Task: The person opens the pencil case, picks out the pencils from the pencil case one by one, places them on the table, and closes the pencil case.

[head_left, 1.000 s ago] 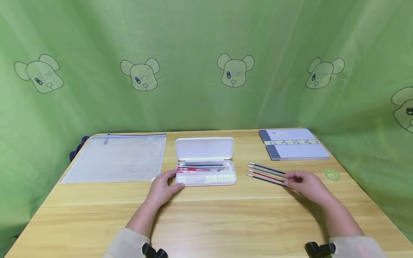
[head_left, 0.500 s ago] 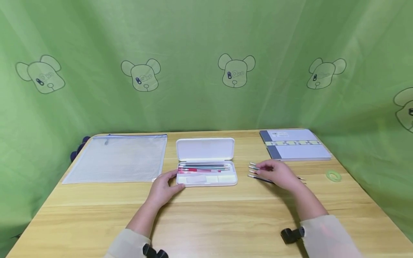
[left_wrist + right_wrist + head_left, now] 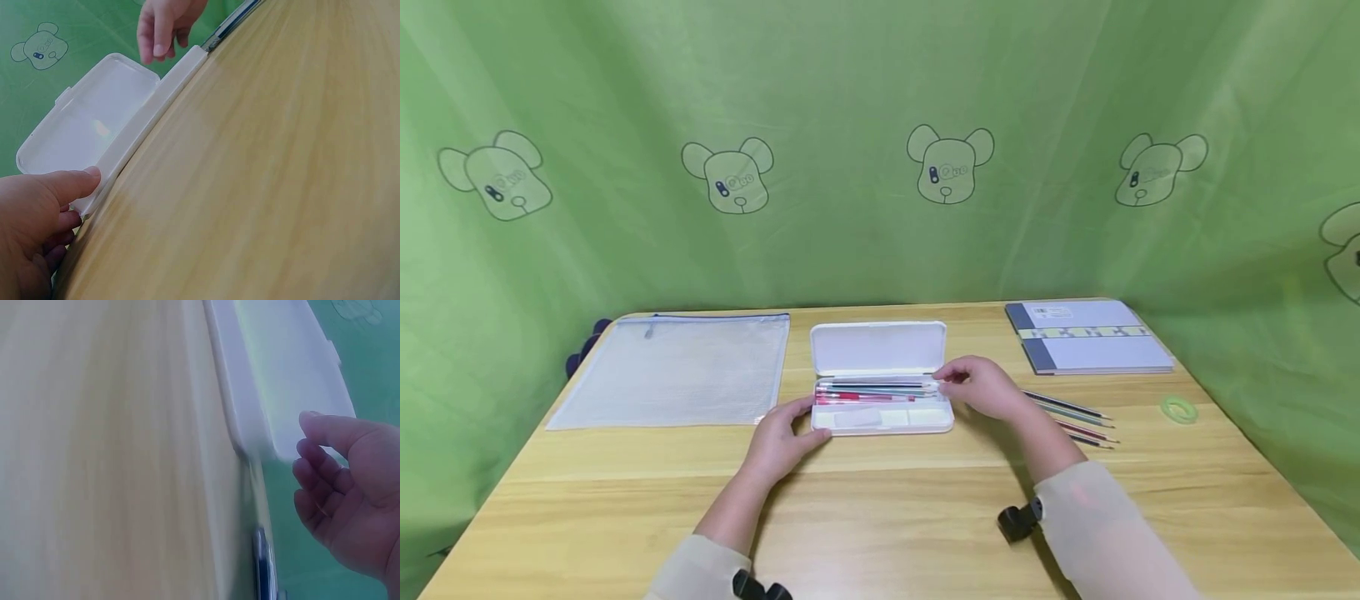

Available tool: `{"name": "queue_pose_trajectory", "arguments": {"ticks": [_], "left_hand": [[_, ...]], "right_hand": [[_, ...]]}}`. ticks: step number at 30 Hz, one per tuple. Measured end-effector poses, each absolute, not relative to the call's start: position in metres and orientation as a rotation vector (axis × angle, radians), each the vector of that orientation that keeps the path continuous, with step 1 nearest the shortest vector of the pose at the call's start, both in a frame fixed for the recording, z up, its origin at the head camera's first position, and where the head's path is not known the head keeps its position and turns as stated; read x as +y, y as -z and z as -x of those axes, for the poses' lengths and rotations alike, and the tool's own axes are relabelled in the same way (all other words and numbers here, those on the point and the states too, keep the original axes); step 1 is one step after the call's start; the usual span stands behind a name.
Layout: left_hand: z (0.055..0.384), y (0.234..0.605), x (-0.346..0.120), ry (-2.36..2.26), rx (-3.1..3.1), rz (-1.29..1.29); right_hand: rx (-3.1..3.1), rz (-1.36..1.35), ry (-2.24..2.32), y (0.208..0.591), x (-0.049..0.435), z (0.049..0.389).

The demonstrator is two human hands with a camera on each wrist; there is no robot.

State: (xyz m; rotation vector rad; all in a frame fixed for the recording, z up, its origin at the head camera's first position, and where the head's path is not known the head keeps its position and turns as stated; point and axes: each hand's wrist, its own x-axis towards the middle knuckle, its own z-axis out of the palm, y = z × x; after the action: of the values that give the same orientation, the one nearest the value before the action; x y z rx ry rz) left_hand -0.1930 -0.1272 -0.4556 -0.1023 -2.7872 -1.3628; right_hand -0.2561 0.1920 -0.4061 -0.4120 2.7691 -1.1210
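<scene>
A white pencil case [image 3: 917,430] stands with its lid [image 3: 878,348] raised. Inside lie several pencils [image 3: 895,385], a red pen [image 3: 853,397] and a pale eraser-like block [image 3: 857,417]. My left hand [image 3: 775,446] grips the case's left end, thumb along the front edge, as the left wrist view confirms. At the other end hovers my right hand [image 3: 987,390], fingertips by the right edge. In the right wrist view that hand [image 3: 350,481] has loosely bent fingers with nothing between them. Several sharpened pencils [image 3: 1071,407] lie side by side on the table, partly hidden behind the right forearm.
On the left rests a translucent mesh zip pouch [image 3: 677,375]. Grey-and-white notebooks [image 3: 1093,354] bound by a patterned band lie at the back right, with a green ring [image 3: 1179,409] nearer. A green curtain [image 3: 850,233] hangs behind the wooden table [image 3: 880,517].
My right hand has moved left, from the loose pencils to the right end of the pencil case. Those pencils stay on the table. The left hand keeps its place.
</scene>
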Motion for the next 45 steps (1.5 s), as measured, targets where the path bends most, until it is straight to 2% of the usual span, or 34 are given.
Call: {"name": "queue_pose_trajectory", "arguments": {"ticks": [13, 30, 45], "left_hand": [[0.193, 0.456, -0.127, 1.367, -2.790, 0.097], [0.194, 0.458, -0.127, 1.358, -2.781, 0.115], [0.194, 0.457, -0.128, 1.360, -2.775, 0.126]], "right_hand": [[2.763, 0.401, 0.940, 0.413, 0.161, 0.272], [2.826, 0.387, 0.641, 0.405, 0.145, 0.270], [2.785, 0.418, 0.735, 0.408, 0.144, 0.273]]}}
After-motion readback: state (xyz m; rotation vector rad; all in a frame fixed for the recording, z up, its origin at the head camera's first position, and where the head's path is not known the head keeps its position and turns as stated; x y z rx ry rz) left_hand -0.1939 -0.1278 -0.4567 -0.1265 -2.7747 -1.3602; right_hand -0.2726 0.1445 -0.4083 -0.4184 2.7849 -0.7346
